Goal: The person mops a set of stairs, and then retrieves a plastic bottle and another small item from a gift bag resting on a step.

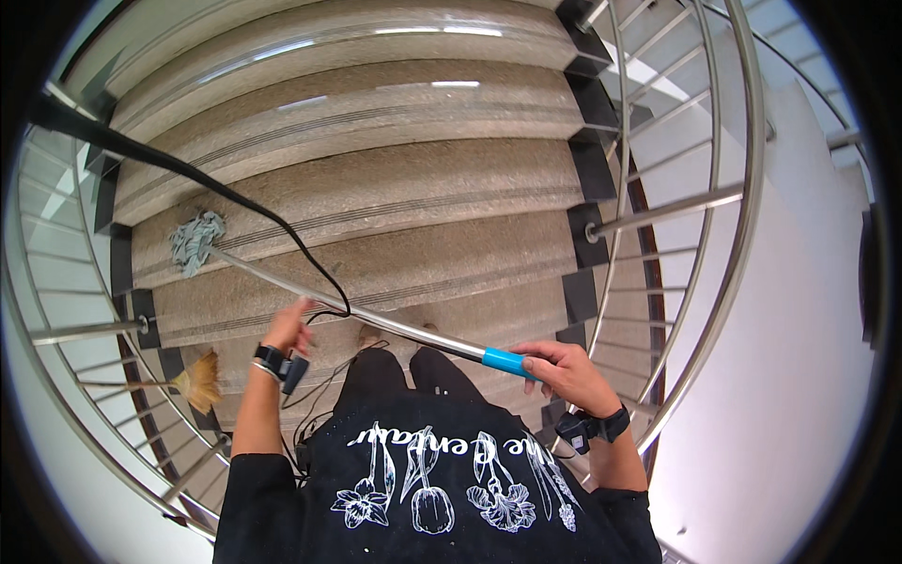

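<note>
A mop with a steel pole slants across the stairs in front of me. Its grey-blue cloth head rests on a step at the left. My right hand grips the blue sleeve at the pole's upper end. Beside the pole's lower half is my left hand, slightly blurred, with its fingers partly curled; whether it touches the pole is unclear. Each wrist wears a black strapped device. A black cable hangs from the upper left and crosses over the pole.
Stone steps with grooved edges and black side tiles fill the middle. Curved steel railings stand on the left and right. A straw broom lies by the left railing. Thin cables hang near my left leg.
</note>
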Demonstrator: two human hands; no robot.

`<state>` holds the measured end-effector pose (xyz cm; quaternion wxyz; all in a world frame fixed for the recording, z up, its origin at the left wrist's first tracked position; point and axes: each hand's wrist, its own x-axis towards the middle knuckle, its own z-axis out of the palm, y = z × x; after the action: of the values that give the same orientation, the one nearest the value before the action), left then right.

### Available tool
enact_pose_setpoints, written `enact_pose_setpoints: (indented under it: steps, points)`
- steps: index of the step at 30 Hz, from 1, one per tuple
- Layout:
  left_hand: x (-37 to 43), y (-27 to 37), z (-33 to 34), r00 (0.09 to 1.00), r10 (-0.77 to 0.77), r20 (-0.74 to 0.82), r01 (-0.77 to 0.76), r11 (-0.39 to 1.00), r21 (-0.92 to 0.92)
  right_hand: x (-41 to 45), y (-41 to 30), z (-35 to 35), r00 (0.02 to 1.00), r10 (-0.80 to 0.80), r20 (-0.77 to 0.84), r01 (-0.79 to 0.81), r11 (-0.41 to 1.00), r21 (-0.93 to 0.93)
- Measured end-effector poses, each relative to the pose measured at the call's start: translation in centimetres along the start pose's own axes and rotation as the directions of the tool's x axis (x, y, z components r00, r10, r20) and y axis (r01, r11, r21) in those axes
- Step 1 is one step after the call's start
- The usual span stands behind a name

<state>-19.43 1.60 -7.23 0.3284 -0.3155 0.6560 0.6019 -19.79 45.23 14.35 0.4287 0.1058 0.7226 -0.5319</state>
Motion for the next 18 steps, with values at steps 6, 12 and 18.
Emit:
enact_pose_setpoints:
  steps: [6,12,18]
  points:
    - [6.7,-1.9,-10.1,0.893,0.077,-0.443,-0.169,0.970,-0.172,-0.9,-0.1,3.9,0.781,-0.367,-0.505,0.330,0.929,-0.166]
    - [9.2,0.4,-6.9,0.981,-0.189,-0.048,0.027,0.376,-0.926,-3.4,-3.6,6.8,0.633,-0.521,-0.572,0.406,0.853,-0.329]
    - [7.7,2.8,-2.3,0.983,-0.147,-0.113,-0.016,0.540,-0.841,-6.5,-2.2,6.8,0.604,-0.461,-0.650,0.503,0.853,-0.138]
